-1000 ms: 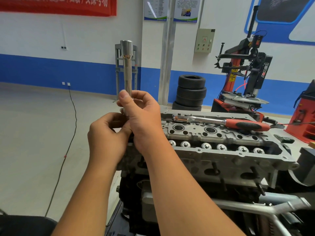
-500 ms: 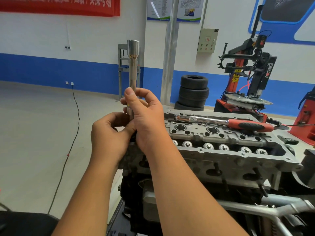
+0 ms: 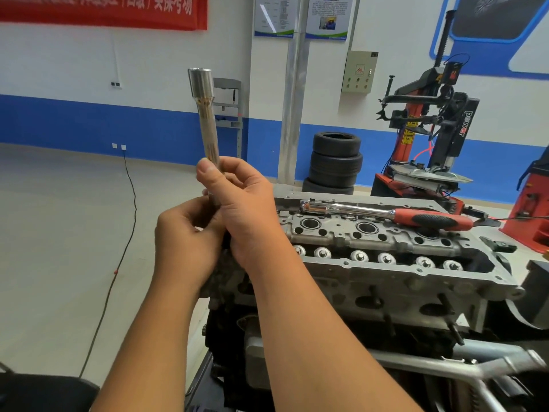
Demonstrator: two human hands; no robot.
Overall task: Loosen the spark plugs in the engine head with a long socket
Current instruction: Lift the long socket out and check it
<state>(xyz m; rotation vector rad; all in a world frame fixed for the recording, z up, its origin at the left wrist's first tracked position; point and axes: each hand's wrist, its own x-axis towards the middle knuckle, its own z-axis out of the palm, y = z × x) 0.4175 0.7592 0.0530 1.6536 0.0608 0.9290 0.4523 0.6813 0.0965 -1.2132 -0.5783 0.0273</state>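
We hold the long socket (image 3: 208,126) upright in front of us, to the left of the engine head (image 3: 386,263), its wide open end at the top. Our right hand (image 3: 246,215) pinches the lower shaft between thumb and curled fingers; our left hand (image 3: 184,242) curls its fingers round the bottom end, though what exactly they grip there is hidden.

The socket looks like polished steel: stiff, fairly heavy for its size, and likely slippery, so we judge the narrow shaft the best place to take hold, leaving the wide mouth free for the plug.

The ratchet wrench (image 3: 386,214) lies across the far side of the head, well apart from our hands. The round plug wells (image 3: 310,223) stand open along the top; whether plugs sit in them we cannot tell.
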